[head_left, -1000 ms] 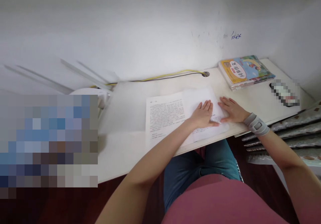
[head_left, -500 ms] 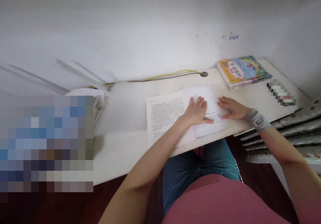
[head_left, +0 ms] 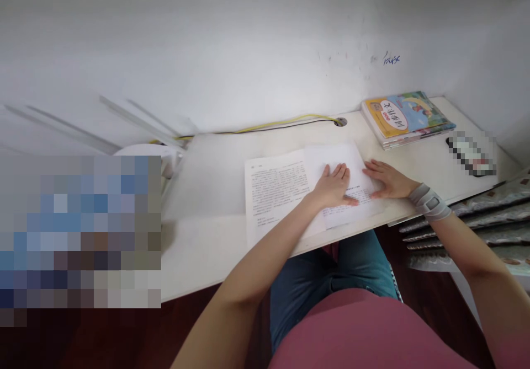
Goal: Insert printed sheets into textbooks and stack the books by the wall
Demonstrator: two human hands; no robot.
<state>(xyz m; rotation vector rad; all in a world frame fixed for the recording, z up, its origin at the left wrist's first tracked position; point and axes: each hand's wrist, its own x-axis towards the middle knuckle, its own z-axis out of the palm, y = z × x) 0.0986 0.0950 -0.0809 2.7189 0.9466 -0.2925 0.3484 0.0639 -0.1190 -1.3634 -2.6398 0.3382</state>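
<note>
An open book (head_left: 278, 184) with printed pages lies on the white desk (head_left: 207, 192) in front of me. A whiter sheet or page covers its right side; whether it is loose or bound I cannot tell. My left hand (head_left: 334, 184) rests flat on this white page, fingers stretched out and thumb to the right. At the page's right edge lies my right hand (head_left: 387, 178), its fingers spread and their tips touching the paper. A grey band (head_left: 429, 201) wraps my right wrist. Neither hand grips anything.
A stack of books (head_left: 408, 116) with a colourful cover sits at the back right. Beside it is a pixelated, phone-like object (head_left: 471, 155). A yellow cable (head_left: 285, 122) runs along the wall to a desk hole (head_left: 340, 122). Patterned padded folds (head_left: 464, 231) border the right side.
My left hand has slid slightly right across the white page. My right hand has hardly moved. The whole view has shifted a little.
</note>
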